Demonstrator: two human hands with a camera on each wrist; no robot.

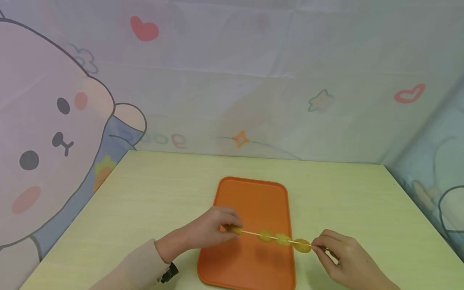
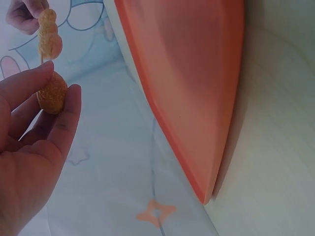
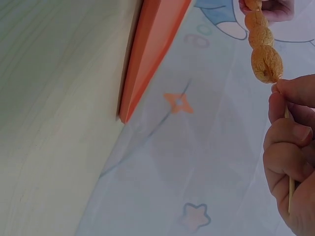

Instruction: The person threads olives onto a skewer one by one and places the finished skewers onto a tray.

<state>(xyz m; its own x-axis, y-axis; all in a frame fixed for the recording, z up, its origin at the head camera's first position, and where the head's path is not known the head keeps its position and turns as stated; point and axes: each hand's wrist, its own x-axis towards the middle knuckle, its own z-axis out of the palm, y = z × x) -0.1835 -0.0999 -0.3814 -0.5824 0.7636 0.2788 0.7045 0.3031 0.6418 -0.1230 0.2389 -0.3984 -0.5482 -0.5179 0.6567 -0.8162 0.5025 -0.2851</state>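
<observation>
A thin wooden skewer (image 1: 250, 233) is held slantwise over an orange tray (image 1: 253, 201). Three golden-brown wrinkled balls, like fried tofu puffs, are threaded on it; the one nearest the right hand is a plump ball (image 3: 267, 64). My left hand (image 1: 214, 227) pinches another golden-brown ball (image 2: 52, 94) between thumb and fingers at the skewer's left end, where the stick meets it. The right hand (image 1: 344, 257) grips the bare stick (image 3: 291, 191) just behind the threaded balls, its lower length running along the curled fingers.
The tray lies lengthwise on a pale wooden table (image 1: 163, 189), beneath both hands. Behind the table hangs a cartoon-printed cloth (image 1: 224, 80) with a bear, hearts and stars. A black object (image 1: 169, 273) shows below the left sleeve (image 1: 139, 262).
</observation>
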